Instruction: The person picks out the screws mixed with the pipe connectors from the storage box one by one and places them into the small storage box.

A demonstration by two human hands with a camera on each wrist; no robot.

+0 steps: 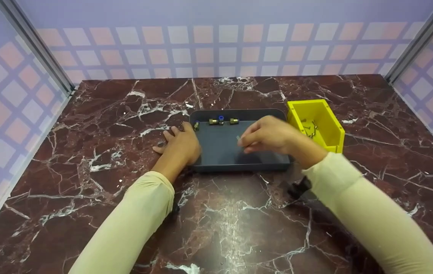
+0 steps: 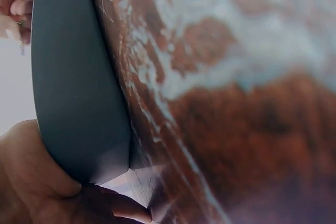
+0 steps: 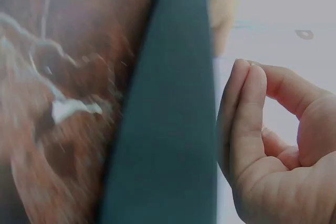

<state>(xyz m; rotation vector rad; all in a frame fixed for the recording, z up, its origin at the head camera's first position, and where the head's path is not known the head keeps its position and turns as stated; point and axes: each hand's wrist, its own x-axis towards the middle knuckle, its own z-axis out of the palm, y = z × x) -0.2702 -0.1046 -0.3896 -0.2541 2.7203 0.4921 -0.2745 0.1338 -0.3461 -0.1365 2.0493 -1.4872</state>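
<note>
My left hand [image 1: 182, 144], fingers spread, rests against the left wall of a dark grey tray [image 1: 220, 167]. Over the tray my right hand [image 1: 271, 135] pinches a small screw [image 2: 22, 46] between thumb and fingertips. The left wrist view shows its thread; in the head view it is only a blurred pale bit. Along the tray's back lie a brass fitting [image 1: 213, 121], a blue-ringed fitting [image 1: 221, 120] and another brass fitting [image 1: 234, 121]. One more small fitting [image 1: 196, 126] sits in the back left corner, beside my left hand.
A yellow bin [image 1: 334, 131] stands just right of the tray, with several small metal pieces [image 1: 310, 128] inside. The red-brown marbled table [image 1: 235, 220] runs to patterned walls [image 1: 220, 49] at the back and sides.
</note>
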